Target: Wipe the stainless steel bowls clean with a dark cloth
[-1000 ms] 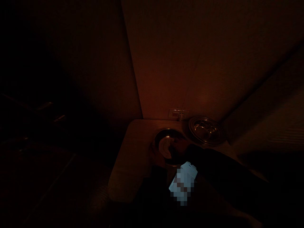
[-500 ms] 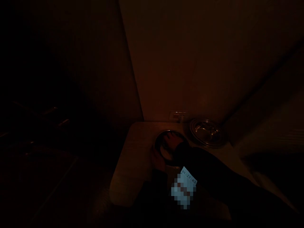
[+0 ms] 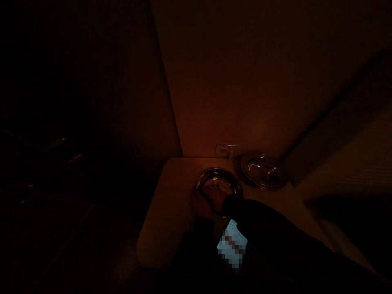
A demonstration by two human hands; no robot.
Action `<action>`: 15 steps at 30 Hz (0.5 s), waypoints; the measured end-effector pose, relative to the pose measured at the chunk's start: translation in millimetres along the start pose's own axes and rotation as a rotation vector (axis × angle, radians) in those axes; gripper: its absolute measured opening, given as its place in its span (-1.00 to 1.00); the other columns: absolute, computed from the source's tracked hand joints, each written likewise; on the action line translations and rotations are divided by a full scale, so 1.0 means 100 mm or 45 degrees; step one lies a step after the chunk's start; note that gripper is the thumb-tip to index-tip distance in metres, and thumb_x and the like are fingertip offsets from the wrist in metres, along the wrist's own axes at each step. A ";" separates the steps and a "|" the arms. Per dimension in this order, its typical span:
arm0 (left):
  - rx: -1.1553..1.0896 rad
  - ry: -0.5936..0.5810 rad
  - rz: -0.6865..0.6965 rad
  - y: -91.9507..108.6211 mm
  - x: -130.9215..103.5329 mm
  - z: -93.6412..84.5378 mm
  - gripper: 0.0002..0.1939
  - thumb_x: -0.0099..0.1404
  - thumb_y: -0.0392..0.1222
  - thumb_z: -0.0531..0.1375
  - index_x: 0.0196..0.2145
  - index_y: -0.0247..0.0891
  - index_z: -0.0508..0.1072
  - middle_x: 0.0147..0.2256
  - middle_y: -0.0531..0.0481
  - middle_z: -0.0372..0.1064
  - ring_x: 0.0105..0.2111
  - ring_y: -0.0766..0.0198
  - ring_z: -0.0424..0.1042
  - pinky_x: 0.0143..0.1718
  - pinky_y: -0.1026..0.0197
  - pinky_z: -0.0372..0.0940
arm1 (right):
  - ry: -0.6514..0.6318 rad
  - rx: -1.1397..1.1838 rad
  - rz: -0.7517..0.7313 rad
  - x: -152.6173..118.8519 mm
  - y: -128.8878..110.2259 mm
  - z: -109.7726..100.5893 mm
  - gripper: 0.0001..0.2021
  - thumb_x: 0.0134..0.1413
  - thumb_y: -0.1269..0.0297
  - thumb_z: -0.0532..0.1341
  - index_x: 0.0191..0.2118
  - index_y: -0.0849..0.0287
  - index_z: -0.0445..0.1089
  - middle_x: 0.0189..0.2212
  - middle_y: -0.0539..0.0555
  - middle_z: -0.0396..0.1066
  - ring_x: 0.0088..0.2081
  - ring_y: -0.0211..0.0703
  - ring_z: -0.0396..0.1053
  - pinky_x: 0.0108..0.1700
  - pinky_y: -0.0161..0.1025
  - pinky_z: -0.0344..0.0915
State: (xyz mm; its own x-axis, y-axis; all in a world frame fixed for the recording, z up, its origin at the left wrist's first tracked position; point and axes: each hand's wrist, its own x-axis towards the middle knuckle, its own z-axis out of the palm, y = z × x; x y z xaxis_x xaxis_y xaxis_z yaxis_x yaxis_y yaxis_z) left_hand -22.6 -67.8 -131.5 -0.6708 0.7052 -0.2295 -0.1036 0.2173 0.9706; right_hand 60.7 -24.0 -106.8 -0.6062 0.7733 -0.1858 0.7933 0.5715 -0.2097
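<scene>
The scene is very dark. A round, shallow metal dish (image 3: 227, 177) with a shiny rim lies on a wooden table. My left hand (image 3: 202, 204) is at the near left rim of the dish, its fingers closed against the edge. Reaching in from the right, my right hand (image 3: 215, 193) is over the near left part of the dish's inside, close to my left hand. Its fingers look curled and pressed down; what they hold, if anything, is lost in the dark.
Behind on the right, a stack of round metal dishes (image 3: 262, 170) stands by the wall. A socket with a plug (image 3: 228, 150) is low on the wall. A lit phone screen (image 3: 232, 245) lies near me on the table (image 3: 162, 204), between my forearms.
My right hand has moved from the far part of the dish's inside toward me and to the left, beside my left hand. My left hand stays at the rim.
</scene>
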 end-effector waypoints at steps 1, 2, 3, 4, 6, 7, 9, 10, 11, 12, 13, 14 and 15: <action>0.010 0.023 -0.021 0.02 -0.01 0.01 -0.61 0.38 -0.20 -0.05 0.05 -0.39 0.39 0.12 -0.36 0.33 0.16 0.03 0.32 0.18 0.08 0.18 | -0.039 -0.002 -0.042 -0.07 0.08 0.01 -0.67 0.25 0.17 0.20 0.08 0.17 0.33 0.06 0.15 0.34 -0.02 -0.04 0.39 -0.02 0.03 0.38; 0.031 0.039 -0.049 0.03 -0.01 0.01 -0.61 0.39 -0.20 -0.05 0.04 -0.39 0.39 0.11 -0.35 0.35 0.14 0.05 0.34 0.17 0.10 0.19 | -0.067 -0.010 -0.057 -0.14 0.17 0.00 -0.69 0.26 0.17 0.19 0.06 0.15 0.34 0.06 0.14 0.34 -0.03 -0.06 0.39 -0.01 0.01 0.38; 0.054 0.046 -0.064 0.05 -0.02 0.02 -0.61 0.39 -0.21 -0.06 0.04 -0.38 0.40 0.10 -0.33 0.37 0.13 0.07 0.35 0.16 0.12 0.20 | -0.083 -0.021 -0.055 -0.21 0.26 -0.01 -0.70 0.26 0.18 0.19 0.05 0.16 0.35 0.05 0.14 0.35 -0.03 -0.06 0.39 -0.01 0.01 0.38; 0.068 0.030 -0.050 0.06 -0.02 0.02 -0.62 0.39 -0.21 -0.05 0.03 -0.38 0.41 0.09 -0.32 0.37 0.13 0.07 0.36 0.16 0.13 0.19 | -0.084 -0.035 -0.040 -0.25 0.36 -0.04 -0.69 0.26 0.18 0.20 0.05 0.16 0.35 0.05 0.14 0.35 -0.02 -0.05 0.39 -0.01 0.03 0.38; 0.086 -0.004 -0.005 0.06 -0.02 0.01 -0.62 0.39 -0.23 -0.05 0.01 -0.40 0.43 0.08 -0.34 0.38 0.14 0.05 0.34 0.18 0.12 0.18 | -0.057 -0.058 0.013 -0.27 0.51 -0.11 -0.68 0.25 0.17 0.20 0.07 0.17 0.34 0.06 0.15 0.34 -0.01 -0.04 0.38 0.00 0.04 0.37; 0.090 -0.017 0.015 0.04 -0.01 0.01 -0.62 0.38 -0.24 -0.05 0.01 -0.41 0.43 0.09 -0.35 0.36 0.15 0.05 0.33 0.19 0.11 0.17 | -0.032 -0.062 0.042 -0.25 0.55 -0.15 -0.67 0.25 0.17 0.20 0.07 0.16 0.33 0.06 0.15 0.34 -0.01 -0.04 0.38 0.00 0.04 0.37; 0.082 -0.031 0.032 -0.03 0.03 -0.01 -0.61 0.38 -0.25 -0.04 0.04 -0.41 0.42 0.13 -0.36 0.33 0.18 0.04 0.29 0.21 0.10 0.15 | 0.041 -0.047 0.092 -0.14 0.55 -0.21 -0.68 0.26 0.18 0.20 0.07 0.16 0.33 0.07 0.15 0.33 -0.01 -0.04 0.38 -0.01 0.03 0.38; 0.083 -0.058 0.031 -0.07 0.05 -0.03 -0.62 0.37 -0.26 -0.02 0.05 -0.39 0.42 0.15 -0.35 0.31 0.20 0.05 0.27 0.22 0.10 0.14 | 0.086 -0.028 0.112 -0.06 0.51 -0.23 -0.68 0.26 0.18 0.19 0.07 0.15 0.33 0.07 0.15 0.33 -0.01 -0.04 0.37 -0.01 0.03 0.38; 0.088 -0.083 0.023 -0.12 0.09 -0.04 -0.61 0.36 -0.27 0.00 0.06 -0.39 0.41 0.17 -0.36 0.29 0.22 0.05 0.24 0.23 0.10 0.13 | 0.134 -0.001 0.127 0.02 0.45 -0.23 -0.68 0.26 0.18 0.19 0.08 0.14 0.33 0.08 0.15 0.32 0.00 -0.04 0.37 0.00 0.03 0.37; 0.090 -0.104 0.004 -0.16 0.12 -0.05 -0.60 0.35 -0.27 0.01 0.08 -0.39 0.40 0.18 -0.36 0.27 0.23 0.05 0.23 0.23 0.10 0.12 | 0.183 0.033 0.136 0.09 0.37 -0.24 -0.67 0.26 0.18 0.19 0.09 0.14 0.32 0.09 0.16 0.31 0.01 -0.03 0.36 0.01 0.04 0.37; 0.083 -0.116 -0.010 -0.20 0.15 -0.06 -0.60 0.36 -0.25 0.01 0.09 -0.39 0.39 0.19 -0.35 0.26 0.23 0.05 0.23 0.23 0.10 0.13 | 0.225 0.074 0.139 0.15 0.29 -0.23 -0.65 0.26 0.18 0.19 0.11 0.15 0.31 0.11 0.16 0.30 0.02 -0.01 0.35 0.02 0.06 0.36; 0.075 -0.120 -0.023 -0.23 0.18 -0.06 -0.60 0.36 -0.25 0.01 0.09 -0.38 0.39 0.19 -0.34 0.26 0.23 0.05 0.23 0.23 0.11 0.14 | 0.258 0.121 0.134 0.20 0.21 -0.21 -0.64 0.25 0.18 0.20 0.12 0.15 0.30 0.11 0.16 0.29 0.03 0.00 0.35 0.02 0.07 0.35; 0.068 -0.119 -0.022 -0.26 0.19 -0.05 -0.60 0.36 -0.24 0.01 0.10 -0.38 0.39 0.19 -0.34 0.26 0.22 0.06 0.24 0.22 0.11 0.15 | 0.276 0.174 0.119 0.23 0.14 -0.19 -0.63 0.25 0.18 0.20 0.12 0.16 0.29 0.11 0.16 0.29 0.04 0.01 0.35 0.02 0.08 0.35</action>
State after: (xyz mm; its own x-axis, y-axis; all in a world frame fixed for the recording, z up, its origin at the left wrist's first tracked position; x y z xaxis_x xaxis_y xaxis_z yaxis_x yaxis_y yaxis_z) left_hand -36.8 -63.2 -160.8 -0.5976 0.7603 -0.2545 -0.0734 0.2642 0.9617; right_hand 59.3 7.0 -95.5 -0.4930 0.8700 -0.0037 0.8215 0.4641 -0.3314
